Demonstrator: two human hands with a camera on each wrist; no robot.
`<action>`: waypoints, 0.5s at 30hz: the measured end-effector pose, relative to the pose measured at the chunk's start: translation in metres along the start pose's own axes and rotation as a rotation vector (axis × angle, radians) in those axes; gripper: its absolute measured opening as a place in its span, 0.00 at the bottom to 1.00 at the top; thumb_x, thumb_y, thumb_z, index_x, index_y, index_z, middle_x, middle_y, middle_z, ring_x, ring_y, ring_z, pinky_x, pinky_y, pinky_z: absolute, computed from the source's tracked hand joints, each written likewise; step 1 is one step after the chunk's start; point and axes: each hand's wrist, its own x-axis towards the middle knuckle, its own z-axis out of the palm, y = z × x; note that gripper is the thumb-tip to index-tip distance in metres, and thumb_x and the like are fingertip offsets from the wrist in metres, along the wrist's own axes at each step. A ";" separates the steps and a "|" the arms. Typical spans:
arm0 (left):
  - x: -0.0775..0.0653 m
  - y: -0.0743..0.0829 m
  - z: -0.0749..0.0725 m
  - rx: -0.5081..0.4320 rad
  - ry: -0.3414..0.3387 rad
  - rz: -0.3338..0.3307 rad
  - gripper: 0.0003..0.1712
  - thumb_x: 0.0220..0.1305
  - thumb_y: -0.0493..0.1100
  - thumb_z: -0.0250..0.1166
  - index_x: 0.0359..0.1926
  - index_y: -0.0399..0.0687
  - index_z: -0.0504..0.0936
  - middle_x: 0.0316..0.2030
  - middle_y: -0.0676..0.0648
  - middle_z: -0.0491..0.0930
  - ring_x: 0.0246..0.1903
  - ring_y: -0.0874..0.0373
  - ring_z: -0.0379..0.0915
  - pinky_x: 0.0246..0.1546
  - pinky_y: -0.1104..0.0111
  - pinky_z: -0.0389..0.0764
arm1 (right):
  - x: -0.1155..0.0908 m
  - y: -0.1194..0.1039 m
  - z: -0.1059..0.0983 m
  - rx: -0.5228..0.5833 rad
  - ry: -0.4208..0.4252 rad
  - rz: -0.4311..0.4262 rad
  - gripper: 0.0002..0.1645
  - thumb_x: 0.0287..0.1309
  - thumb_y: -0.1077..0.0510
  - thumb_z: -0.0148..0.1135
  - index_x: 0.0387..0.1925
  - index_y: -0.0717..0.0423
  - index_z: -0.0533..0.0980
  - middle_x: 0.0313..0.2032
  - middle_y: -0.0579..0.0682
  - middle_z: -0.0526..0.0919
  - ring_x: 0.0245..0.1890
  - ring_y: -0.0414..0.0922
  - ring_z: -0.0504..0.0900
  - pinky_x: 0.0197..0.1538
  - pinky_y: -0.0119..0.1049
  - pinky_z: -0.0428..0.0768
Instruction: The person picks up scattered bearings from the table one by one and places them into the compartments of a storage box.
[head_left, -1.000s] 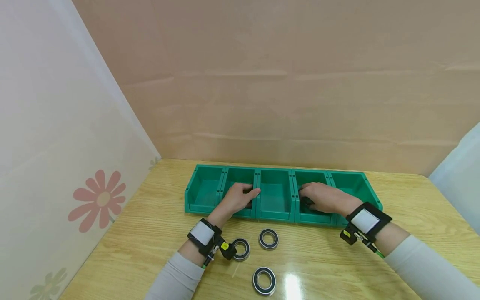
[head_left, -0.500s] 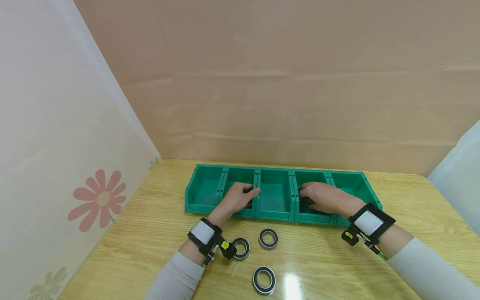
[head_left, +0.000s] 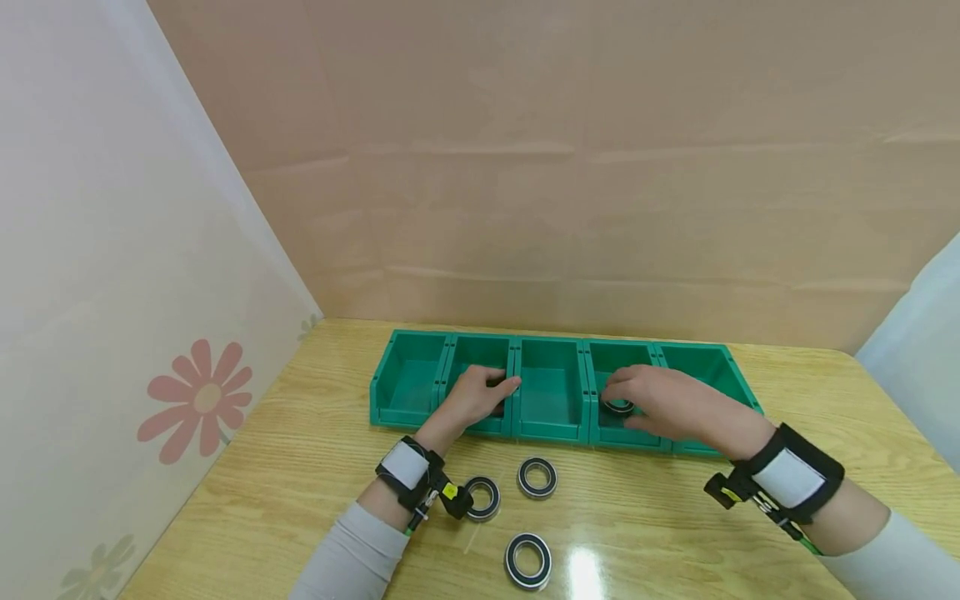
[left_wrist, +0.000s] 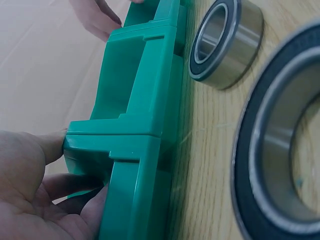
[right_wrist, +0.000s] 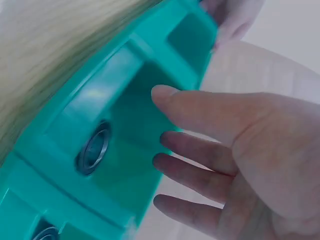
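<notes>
My left hand [head_left: 474, 393] reaches into the second green bin [head_left: 459, 350] from the left, its thumb over the divider and fingers inside, gripping the wall; its fingertips are partly hidden. My right hand [head_left: 663, 402] hovers over the fourth bin [head_left: 622, 350] with thumb and fingers spread apart. Below its fingertips a ball bearing [head_left: 619, 410] sits in that bin. In the right wrist view the bearing [right_wrist: 82, 161] lies apart from the fingers. Three more bearings lie on the table: one near the bins [head_left: 522, 478], one beside the left wrist [head_left: 495, 498], one closer [head_left: 512, 562].
Five-part talk aside, several joined green bins stand in a row on the wooden table [head_left: 300, 467]. Another bearing [right_wrist: 47, 232] shows in the end bin in the right wrist view. A beige sheet [head_left: 562, 208] rises behind, and a flowered white sheet [head_left: 225, 275] at left.
My right hand has let go of the bearing in the fourth bin, its fingers have spread, and the wrist has moved back and right. My left hand stays put.
</notes>
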 end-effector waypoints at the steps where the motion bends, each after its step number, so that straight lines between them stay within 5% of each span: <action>1: 0.000 0.000 0.000 -0.001 0.000 0.000 0.33 0.73 0.58 0.56 0.69 0.42 0.70 0.69 0.40 0.68 0.69 0.42 0.65 0.65 0.48 0.71 | -0.003 -0.003 -0.002 -0.005 0.019 -0.012 0.21 0.50 0.59 0.75 0.48 0.54 0.84 0.51 0.53 0.84 0.52 0.53 0.83 0.48 0.44 0.85; 7: 0.000 -0.001 0.000 -0.011 -0.002 -0.005 0.34 0.72 0.59 0.56 0.70 0.43 0.69 0.70 0.41 0.68 0.70 0.43 0.64 0.67 0.48 0.70 | -0.017 -0.027 -0.002 -0.051 0.118 -0.092 0.24 0.49 0.53 0.77 0.49 0.48 0.83 0.57 0.54 0.80 0.57 0.54 0.80 0.46 0.41 0.86; 15: 0.000 -0.002 -0.001 -0.022 0.002 -0.003 0.34 0.72 0.58 0.57 0.70 0.42 0.70 0.69 0.40 0.69 0.68 0.43 0.66 0.66 0.48 0.71 | -0.028 -0.065 0.013 0.050 0.103 -0.134 0.29 0.52 0.48 0.75 0.58 0.41 0.78 0.63 0.49 0.76 0.60 0.50 0.78 0.49 0.41 0.86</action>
